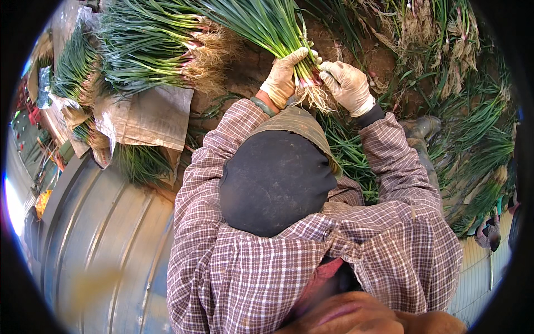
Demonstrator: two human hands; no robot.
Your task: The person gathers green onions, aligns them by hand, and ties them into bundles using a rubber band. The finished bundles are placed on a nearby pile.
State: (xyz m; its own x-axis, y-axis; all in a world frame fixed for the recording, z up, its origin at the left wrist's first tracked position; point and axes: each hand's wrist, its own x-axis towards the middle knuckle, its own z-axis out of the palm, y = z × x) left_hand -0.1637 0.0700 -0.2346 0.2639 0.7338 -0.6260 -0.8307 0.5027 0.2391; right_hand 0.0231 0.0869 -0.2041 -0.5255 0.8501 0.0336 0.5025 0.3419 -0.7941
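Note:
My left hand [284, 74], in a pale, soiled glove, is closed around a bunch of green garlic shoots [288, 35]. The long leaves point up and to the left, while the reddish-white stem ends and thin roots [313, 95] hang below the grip. My right hand [347, 85], gloved likewise, is at the right edge of the bunch with its thumb and fingertips together by the stems; whether it pinches a stalk I cannot tell.
Stacked green shoots with roots [154, 50] lie upper left, over a woven plastic sheet [154, 117]. More rooted plants [450, 37] and loose leaves [479, 121] cover the ground at right. Corrugated metal sheeting [112, 246] is lower left. Another person [489, 234] is at the far right edge.

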